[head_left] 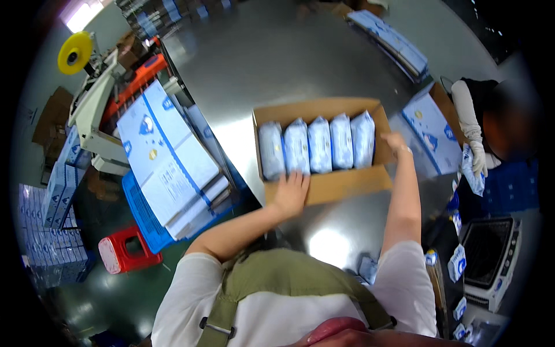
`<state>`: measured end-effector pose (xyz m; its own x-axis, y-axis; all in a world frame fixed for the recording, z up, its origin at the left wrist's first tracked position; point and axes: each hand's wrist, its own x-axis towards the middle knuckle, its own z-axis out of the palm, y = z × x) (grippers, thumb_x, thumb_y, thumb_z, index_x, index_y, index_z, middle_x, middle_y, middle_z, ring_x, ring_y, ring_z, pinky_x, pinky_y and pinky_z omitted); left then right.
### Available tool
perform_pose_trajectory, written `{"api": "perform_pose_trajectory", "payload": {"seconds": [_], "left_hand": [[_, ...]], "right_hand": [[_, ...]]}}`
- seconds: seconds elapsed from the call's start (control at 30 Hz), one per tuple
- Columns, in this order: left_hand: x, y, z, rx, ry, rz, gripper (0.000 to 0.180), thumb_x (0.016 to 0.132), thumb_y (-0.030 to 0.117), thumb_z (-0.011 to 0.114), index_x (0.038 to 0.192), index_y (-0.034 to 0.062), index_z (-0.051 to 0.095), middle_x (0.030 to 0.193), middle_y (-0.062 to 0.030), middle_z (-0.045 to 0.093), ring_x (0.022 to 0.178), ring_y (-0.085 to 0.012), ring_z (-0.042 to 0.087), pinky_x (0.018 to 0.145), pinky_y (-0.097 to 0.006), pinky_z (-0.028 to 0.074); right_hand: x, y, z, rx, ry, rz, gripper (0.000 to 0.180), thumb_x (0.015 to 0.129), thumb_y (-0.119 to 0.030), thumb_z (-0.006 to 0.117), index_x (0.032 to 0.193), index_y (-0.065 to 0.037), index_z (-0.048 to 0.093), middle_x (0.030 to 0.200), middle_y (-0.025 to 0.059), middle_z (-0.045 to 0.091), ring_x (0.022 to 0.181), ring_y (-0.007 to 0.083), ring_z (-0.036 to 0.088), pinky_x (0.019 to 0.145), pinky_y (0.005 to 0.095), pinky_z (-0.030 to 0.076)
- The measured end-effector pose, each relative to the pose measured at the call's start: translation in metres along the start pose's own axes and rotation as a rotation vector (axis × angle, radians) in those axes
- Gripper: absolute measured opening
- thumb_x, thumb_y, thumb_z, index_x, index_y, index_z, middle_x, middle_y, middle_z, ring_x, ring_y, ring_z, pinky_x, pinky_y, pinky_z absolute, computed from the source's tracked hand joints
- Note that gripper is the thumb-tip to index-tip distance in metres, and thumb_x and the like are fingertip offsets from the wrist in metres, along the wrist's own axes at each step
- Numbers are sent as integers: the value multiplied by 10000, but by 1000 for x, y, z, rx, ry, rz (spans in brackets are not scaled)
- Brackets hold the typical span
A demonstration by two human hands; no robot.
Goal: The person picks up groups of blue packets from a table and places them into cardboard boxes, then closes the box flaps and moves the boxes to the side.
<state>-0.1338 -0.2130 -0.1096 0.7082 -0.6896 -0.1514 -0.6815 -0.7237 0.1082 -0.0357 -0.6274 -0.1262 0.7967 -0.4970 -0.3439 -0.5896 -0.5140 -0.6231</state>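
Observation:
An open cardboard carton (347,188) sits on the metal table in front of me, its near flap folded out toward me. Inside, several light-blue and white soft packs (320,144) stand side by side in one row. My left hand (291,195) lies over the near flap with fingers outstretched, the tips at the lower ends of the leftmost packs. At the carton's right wall, my right hand (396,142) is closed around the edge, its fingertips partly hidden.
Left of the table are stacked flat printed cartons (165,156), a red stool (130,250) and a machine with a yellow roll (75,53). More flat cartons (390,43) lie far right. A gloved co-worker's hand (478,159) holds a pack by another printed carton (432,136).

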Motion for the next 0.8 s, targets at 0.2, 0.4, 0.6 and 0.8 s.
{"api": "perform_pose_trajectory", "payload": {"seconds": [0.2,0.4,0.6,0.8], "left_hand": [[-13,-102,-39,-75,-121,418,471,756,145,512,1222,77,510,1088,-79,612,1004,-239,590,864,-369,440],[42,-217,-52,-91,-218,468,219,738,141,549,875,197,711,843,-56,682,840,-253,643,663,-381,501],[67,-235,-95,221,-490,170,201,728,108,606,906,126,699,957,-102,668,931,-313,613,778,-425,480],[-80,-312,-78,-411,406,-268,593,708,203,705,1244,58,499,1281,-186,481,1228,-331,415,1045,-475,284]], "right_hand": [[-132,75,22,-272,143,-114,249,695,-193,604,742,50,636,860,258,634,817,387,602,724,455,461],[-337,99,130,1046,-215,330,407,732,1,615,1129,14,531,1041,112,603,942,237,590,803,343,485],[-337,-18,197,1237,-130,227,495,741,41,579,1218,-23,462,1106,123,570,1003,275,565,849,374,474],[-160,-123,243,1278,-280,122,598,735,57,553,1301,-69,405,1204,85,511,1093,274,511,933,395,438]]}}
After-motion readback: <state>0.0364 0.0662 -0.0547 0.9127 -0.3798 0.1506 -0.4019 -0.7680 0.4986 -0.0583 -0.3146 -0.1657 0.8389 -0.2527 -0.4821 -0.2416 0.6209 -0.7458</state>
